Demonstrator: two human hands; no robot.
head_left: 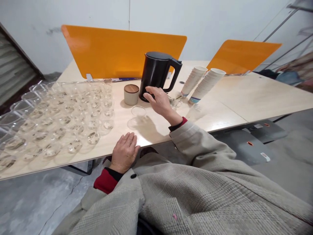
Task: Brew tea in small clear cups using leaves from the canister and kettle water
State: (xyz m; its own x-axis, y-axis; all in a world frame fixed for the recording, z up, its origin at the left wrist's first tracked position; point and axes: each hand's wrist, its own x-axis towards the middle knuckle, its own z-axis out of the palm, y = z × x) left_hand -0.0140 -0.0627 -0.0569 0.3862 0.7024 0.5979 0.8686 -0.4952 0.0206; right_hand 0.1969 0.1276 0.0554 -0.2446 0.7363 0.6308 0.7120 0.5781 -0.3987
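Observation:
My left hand (124, 152) lies flat at the table's front edge, fingers stretched out, holding nothing. My right hand (159, 101) is raised in front of a black electric kettle (156, 70), its thumb and fingers apart and nothing visible in them; whether it touches the kettle I cannot tell. Between my hands stands a single clear cup (138, 111). Behind that cup is a small grey canister (131, 96) with a wooden lid, left of the kettle. To the right of my right hand, clear glassware and forks (174, 100) are partly hidden.
Rows of clear cups (65, 120), with dark bits in their bottoms, fill the table's left side. Two leaning stacks of paper cups (207, 85) stand right of the kettle. Orange dividers (117, 52) line the back. Pens (126, 79) lie near the divider. Grey stools (242, 147) sit below.

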